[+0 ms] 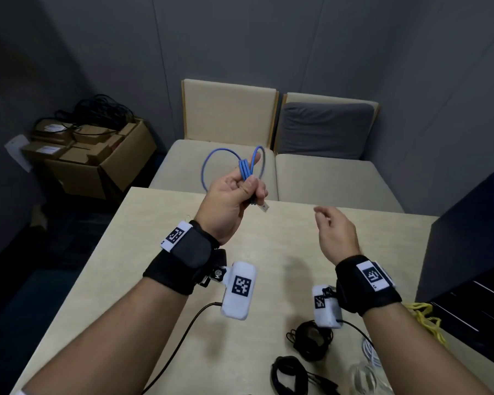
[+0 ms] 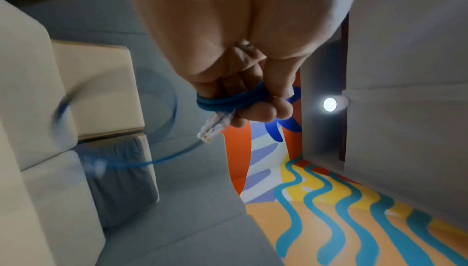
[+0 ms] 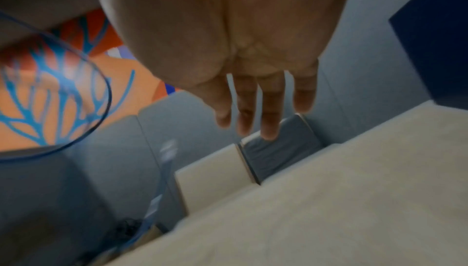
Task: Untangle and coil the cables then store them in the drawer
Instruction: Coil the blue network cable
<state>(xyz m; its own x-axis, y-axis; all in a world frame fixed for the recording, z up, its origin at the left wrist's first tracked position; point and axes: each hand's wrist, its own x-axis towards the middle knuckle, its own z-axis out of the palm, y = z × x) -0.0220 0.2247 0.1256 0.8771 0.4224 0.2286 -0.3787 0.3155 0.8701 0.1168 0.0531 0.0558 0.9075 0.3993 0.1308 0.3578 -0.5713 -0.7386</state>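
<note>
Holding looped cable (image 1: 244, 170) in curled left hand (image 1: 228, 202). Right hand (image 1: 337, 232) apart beside it, loose-fingered, empty. Loops blurred in wrist views.

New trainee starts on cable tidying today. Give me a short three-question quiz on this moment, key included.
1. True or false: the right hand grips the blue cable.
2. The black cable coils lie: A on the table; B in the right hand; C wound round the blue cable.
3. Fill in: the blue cable's clear connector sticks out below the ___ hand's fingers.
Key: 1 false; 2 A; 3 left hand.
</note>
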